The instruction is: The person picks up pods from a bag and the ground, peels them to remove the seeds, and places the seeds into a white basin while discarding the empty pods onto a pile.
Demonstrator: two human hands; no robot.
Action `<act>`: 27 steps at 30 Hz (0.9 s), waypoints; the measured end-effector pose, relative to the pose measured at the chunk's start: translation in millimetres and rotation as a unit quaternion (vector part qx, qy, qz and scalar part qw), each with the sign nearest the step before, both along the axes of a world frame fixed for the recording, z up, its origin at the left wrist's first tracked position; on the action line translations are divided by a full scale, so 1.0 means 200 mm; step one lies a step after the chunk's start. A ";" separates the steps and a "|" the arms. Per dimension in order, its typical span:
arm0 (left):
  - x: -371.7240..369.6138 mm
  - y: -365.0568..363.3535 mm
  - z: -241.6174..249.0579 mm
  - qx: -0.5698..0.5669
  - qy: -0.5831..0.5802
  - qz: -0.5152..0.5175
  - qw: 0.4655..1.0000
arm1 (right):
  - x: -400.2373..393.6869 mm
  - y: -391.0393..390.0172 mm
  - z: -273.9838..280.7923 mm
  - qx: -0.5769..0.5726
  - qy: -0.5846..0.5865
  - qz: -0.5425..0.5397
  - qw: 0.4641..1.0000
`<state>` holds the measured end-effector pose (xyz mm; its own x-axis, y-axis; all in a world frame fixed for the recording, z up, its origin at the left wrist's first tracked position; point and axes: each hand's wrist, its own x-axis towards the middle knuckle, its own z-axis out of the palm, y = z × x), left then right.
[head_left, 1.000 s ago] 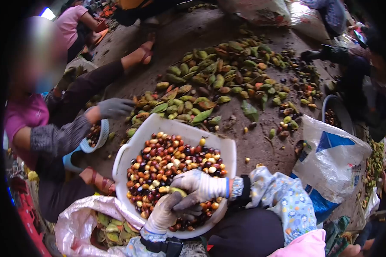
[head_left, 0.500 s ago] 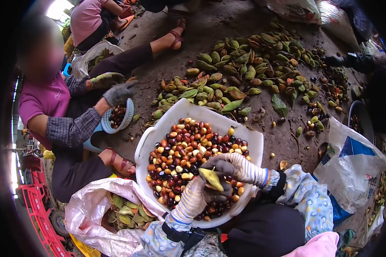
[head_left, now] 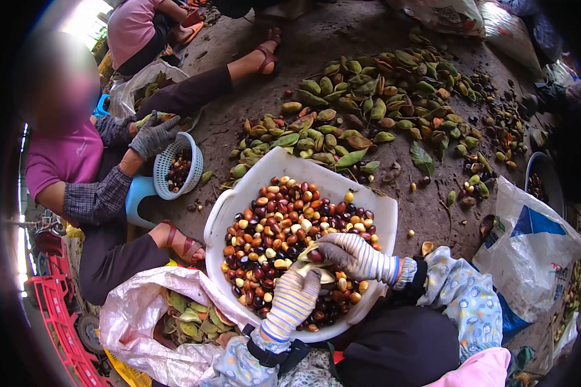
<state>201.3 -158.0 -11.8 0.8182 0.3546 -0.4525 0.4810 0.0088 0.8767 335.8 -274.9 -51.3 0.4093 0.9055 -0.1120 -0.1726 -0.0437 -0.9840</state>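
Observation:
Both my hands wear striped gloves with grey fingers and meet over a white plastic basin [head_left: 221, 216]. A split seed pod [head_left: 325, 275] is between them, its pale inside showing and a dark red seed [head_left: 315, 256] at its upper end. My left hand [head_left: 295, 293] grips the pod from below. From the right, my right hand [head_left: 352, 255] has its fingers closed on the pod's upper part, next to the seed; its fingertips are partly hidden. Loose brown, black and cream seeds [head_left: 284, 222] fill the basin under my hands.
Green pods [head_left: 374, 106] lie heaped on the ground ahead. At left, a whitish sack [head_left: 135, 306] holds pod husks [head_left: 197, 316]. A gloved co-worker [head_left: 71, 161] sits beside a blue-white basket [head_left: 190, 161]. A white-and-blue sack [head_left: 529, 251] stands right.
The pod, closed before, is now split with pale inside and a seed showing. My hands have shifted slightly around it. The co-worker's hands have moved up and left, away from the basket.

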 end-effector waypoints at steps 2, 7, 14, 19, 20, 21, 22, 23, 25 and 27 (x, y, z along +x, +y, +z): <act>0.00 -0.02 0.01 0.113 0.027 -0.031 0.993 | -0.01 0.00 -0.06 -0.001 0.049 0.003 0.999; -0.08 0.03 -0.06 0.295 -0.014 -0.075 0.952 | 0.00 0.02 0.02 -0.030 -0.015 0.041 0.999; -0.06 -0.04 -0.02 0.287 0.025 -0.082 0.954 | -0.08 0.05 -0.04 -0.059 -0.151 0.010 0.987; -0.16 0.13 -0.10 0.145 -0.015 -0.064 0.987 | 0.09 -0.09 0.00 -0.038 -0.283 0.029 0.958; -0.19 0.19 -0.11 0.049 -0.013 -0.025 0.998 | 0.16 -0.17 0.02 -0.066 -0.226 0.018 0.972; -0.19 0.22 -0.03 0.018 -0.014 0.013 1.000 | 0.20 -0.27 -0.03 -0.086 -0.200 -0.059 0.974; -0.20 0.26 0.06 -0.005 -0.020 0.036 0.999 | 0.23 -0.38 -0.09 -0.121 -0.094 -0.151 0.977; -0.21 0.30 0.16 -0.027 -0.026 0.059 0.998 | 0.24 -0.48 -0.17 -0.082 -0.091 -0.291 0.949; -0.30 0.43 0.26 -0.010 -0.034 0.100 0.994 | 0.22 -0.75 -0.26 -0.255 -0.139 -0.377 0.879; -0.43 0.58 0.34 0.059 -0.025 0.160 0.985 | 0.11 -0.96 -0.38 -0.362 -0.129 -0.371 0.845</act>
<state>115.0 -41.4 56.8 0.6757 0.6459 -0.3551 0.4264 0.0505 0.9031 357.6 -467.0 -126.8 0.9303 0.1198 -0.3468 -0.2007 -0.6252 -0.7543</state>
